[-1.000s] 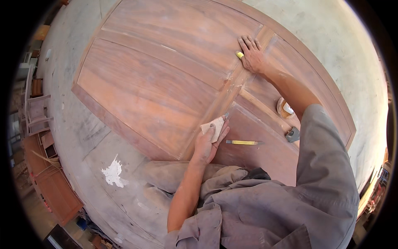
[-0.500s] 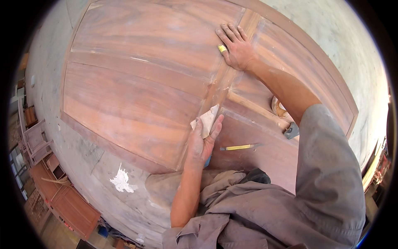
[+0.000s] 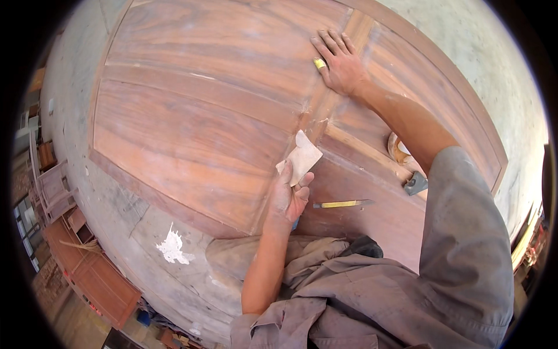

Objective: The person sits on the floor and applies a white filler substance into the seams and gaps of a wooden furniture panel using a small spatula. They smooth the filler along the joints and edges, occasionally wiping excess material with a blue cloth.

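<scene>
Pale, bent, paper-like sheet (image 3: pixel 305 160) pinched in my left hand (image 3: pixel 290 195), poking ahead past fingertips; can't tell if touching flat brown wooden panel (image 3: pixel 203 43). My right hand (image 3: pixel 344 68) lies farther ahead, fingers wide, on panel.

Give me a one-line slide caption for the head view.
Wooden panel with the right hand spread on it, left hand holding a pale sheet.

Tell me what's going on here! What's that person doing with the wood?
The person's left hand is holding a bent, pale sheet, maybe sandpaper, over a big framed wooden panel. The right hand rests spread out on the wood, with a yellow wrap on its thumb. A thin yellow tool lies nearby, not being held.
</scene>
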Demonstrator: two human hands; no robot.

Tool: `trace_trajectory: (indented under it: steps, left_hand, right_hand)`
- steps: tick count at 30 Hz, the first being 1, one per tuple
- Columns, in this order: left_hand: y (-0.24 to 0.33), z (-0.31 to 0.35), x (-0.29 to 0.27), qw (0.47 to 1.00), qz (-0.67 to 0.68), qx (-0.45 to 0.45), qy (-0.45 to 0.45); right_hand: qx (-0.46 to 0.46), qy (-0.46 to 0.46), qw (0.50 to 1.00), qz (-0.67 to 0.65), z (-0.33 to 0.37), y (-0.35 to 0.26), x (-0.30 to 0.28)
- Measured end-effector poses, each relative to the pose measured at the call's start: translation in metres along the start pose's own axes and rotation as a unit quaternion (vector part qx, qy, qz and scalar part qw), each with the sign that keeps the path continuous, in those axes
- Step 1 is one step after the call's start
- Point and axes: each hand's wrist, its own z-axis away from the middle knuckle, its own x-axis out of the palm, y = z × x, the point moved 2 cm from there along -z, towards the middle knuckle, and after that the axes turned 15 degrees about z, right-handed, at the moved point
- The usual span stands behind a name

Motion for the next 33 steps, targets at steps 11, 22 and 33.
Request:
trace_trajectory:
  steps: [11,22,33]
  left_hand:
    - [-0.038,-0.015,0.064,0.961,-0.240,0.087,0.108]
    - [-0.057,-0.034,0.057,0.448,-0.872,0.178,-0.082]
    - [-0.054,-0.042,0.034,0.349,-0.890,0.279,-0.089]
  right_hand:
    - [0.000,0.002,1.000,0.001,0.002,0.000,0.001]
    - [0.001,0.004,1.000,-0.004,0.002,0.000,0.000]
    - [-0.003,0.019,1.000,-0.014,0.001,0.001,-0.001]
